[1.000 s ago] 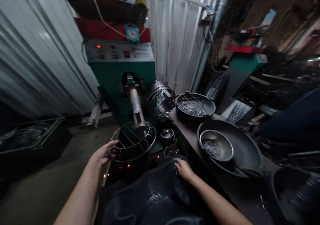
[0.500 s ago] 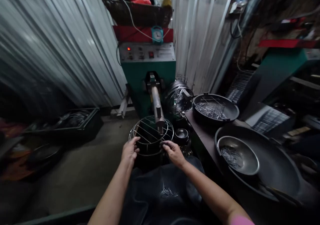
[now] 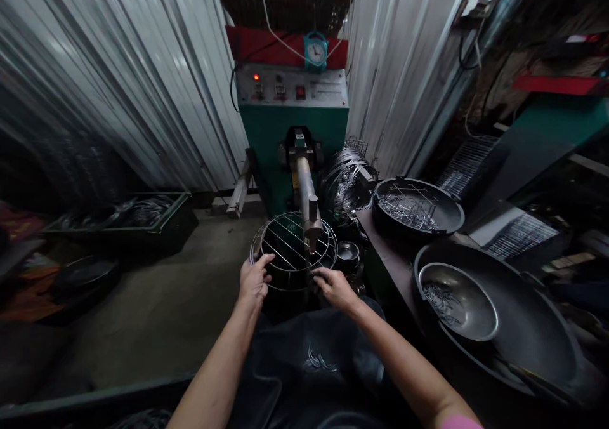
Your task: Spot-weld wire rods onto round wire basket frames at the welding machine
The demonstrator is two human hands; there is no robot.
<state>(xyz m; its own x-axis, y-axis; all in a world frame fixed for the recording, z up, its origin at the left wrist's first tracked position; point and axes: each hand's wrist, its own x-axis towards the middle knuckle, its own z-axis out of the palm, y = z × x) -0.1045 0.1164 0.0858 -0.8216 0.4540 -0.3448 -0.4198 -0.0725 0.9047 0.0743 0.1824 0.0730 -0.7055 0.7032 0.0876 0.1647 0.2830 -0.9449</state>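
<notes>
A round wire rack (image 3: 285,245) lies flat under the metal arm (image 3: 307,200) of a green machine (image 3: 297,131). My left hand (image 3: 254,278) grips the rack's rim at its near left side, fingers curled over the wire. My right hand (image 3: 334,285) pinches the rim at its near right side, just below the arm's tip. A dark apron (image 3: 309,365) covers my lap beneath both forearms.
To the right, a bench carries a black pan of wire pieces (image 3: 417,208), a large dark wok (image 3: 523,327) with a steel bowl (image 3: 459,302) in it, and wire coils (image 3: 345,178). A small steel bowl (image 3: 349,251) sits beside the rack. A green crate (image 3: 137,223) stands on the floor at left.
My right hand rose from my lap to the rack's right rim, and my left hand closed on the left rim. The view swung left, centring the machine.
</notes>
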